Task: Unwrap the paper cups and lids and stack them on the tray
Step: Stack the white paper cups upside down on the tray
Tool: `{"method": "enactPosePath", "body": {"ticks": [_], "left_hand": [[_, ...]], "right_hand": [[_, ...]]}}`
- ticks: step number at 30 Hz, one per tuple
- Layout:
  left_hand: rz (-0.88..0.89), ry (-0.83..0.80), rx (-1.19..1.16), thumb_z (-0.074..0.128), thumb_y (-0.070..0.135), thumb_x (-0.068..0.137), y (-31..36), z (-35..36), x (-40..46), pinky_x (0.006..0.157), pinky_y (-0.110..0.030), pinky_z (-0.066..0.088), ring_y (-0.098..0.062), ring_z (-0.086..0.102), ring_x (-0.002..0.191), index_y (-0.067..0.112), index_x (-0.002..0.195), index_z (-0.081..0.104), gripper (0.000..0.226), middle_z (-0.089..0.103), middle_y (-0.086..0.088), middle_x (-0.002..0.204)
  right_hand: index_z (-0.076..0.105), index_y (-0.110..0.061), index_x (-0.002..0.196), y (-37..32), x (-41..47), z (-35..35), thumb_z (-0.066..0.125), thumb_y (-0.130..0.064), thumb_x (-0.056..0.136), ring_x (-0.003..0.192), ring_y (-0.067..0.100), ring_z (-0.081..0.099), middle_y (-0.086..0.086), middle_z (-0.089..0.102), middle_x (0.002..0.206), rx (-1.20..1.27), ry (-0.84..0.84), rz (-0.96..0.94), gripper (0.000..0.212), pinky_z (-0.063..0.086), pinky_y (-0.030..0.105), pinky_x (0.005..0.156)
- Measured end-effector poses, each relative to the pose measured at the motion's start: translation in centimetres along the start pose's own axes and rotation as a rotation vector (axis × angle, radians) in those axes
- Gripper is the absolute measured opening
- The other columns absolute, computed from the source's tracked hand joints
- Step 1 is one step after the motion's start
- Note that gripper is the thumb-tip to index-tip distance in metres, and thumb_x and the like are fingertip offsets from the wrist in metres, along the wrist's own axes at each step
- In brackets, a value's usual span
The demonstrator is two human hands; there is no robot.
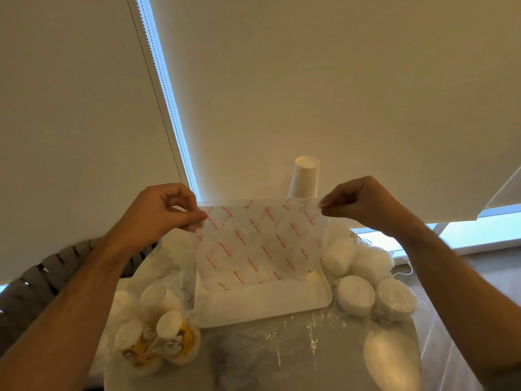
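head | white tray on cluttered table | blinds drawn

One tray, one printed wrapper — two hands.

- The printed wrapper hangs stretched between the left hand and the right hand, curtaining the far half of the tray.
- The tray's near strip lies bare and open from above.
- Wrapped cup stacks crowd the tray's left edge; wrapped lid stacks crowd its right edge.
- An upturned paper cup stands behind the wrapper, at the far side.
- Loose clear film covers the table in front of the tray; nothing upright stands there.
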State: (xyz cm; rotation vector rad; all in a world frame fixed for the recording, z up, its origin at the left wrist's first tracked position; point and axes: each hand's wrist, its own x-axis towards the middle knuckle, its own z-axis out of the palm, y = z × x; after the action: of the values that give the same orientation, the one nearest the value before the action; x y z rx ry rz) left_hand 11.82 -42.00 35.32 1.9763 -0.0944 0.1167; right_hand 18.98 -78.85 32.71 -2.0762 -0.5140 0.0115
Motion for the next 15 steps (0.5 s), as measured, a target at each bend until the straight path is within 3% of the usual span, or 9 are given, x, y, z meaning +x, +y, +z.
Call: {"method": "enactPosePath", "body": {"ticks": [4,7,9,12,15], "left_hand": [[0.009,0.037,-0.053,0.077,-0.001,0.076,-0.1,0.1,0.1,0.061,-0.023,0.057,-0.028,0.074,0.069,-0.002,0.092,0.06,0.023,0.074,-0.014,0.079],[-0.002,0.1,-0.173,0.073,0.0,0.081,-0.1,0.4,0.1,0.061,-0.027,0.058,-0.029,0.073,0.067,0.013,0.097,0.054,0.029,0.072,-0.012,0.077],[0.014,0.123,-0.27,0.069,0.001,0.084,-0.3,0.7,0.0,0.062,-0.035,0.061,-0.032,0.072,0.069,0.019,0.091,0.053,0.025,0.067,-0.008,0.078],[0.04,0.127,-0.356,0.063,-0.001,0.088,-0.7,1.3,0.1,0.065,-0.043,0.062,-0.031,0.07,0.072,0.018,0.074,0.061,0.024,0.06,-0.004,0.084],[0.024,0.135,-0.466,0.055,-0.008,0.093,-1.1,1.8,0.1,0.067,-0.034,0.06,-0.029,0.073,0.076,0.015,0.066,0.07,0.039,0.067,-0.005,0.088]], "right_hand": [[0.07,-0.009,0.085,-0.2,-0.1,0.4,0.077,0.008,0.08,0.085,0.019,0.075,0.006,0.078,0.087,0.164,0.089,-0.036,0.019,0.061,0.034,0.087],[0.049,-0.009,0.079,-0.1,0.0,1.1,0.069,0.015,0.084,0.085,0.025,0.074,0.015,0.077,0.09,0.423,0.168,-0.04,0.032,0.061,0.035,0.079],[0.045,-0.008,0.072,0.1,0.1,1.7,0.064,0.017,0.087,0.084,0.023,0.074,0.011,0.077,0.089,0.484,0.243,-0.071,0.035,0.06,0.034,0.077],[0.062,-0.004,0.072,0.5,0.3,2.5,0.058,0.018,0.091,0.094,0.022,0.073,0.006,0.078,0.094,0.494,0.297,-0.103,0.029,0.059,0.032,0.083],[0.076,-0.006,0.095,0.4,0.3,2.9,0.056,0.012,0.095,0.101,0.022,0.072,0.007,0.077,0.104,0.515,0.309,-0.062,0.027,0.058,0.034,0.088]]}}
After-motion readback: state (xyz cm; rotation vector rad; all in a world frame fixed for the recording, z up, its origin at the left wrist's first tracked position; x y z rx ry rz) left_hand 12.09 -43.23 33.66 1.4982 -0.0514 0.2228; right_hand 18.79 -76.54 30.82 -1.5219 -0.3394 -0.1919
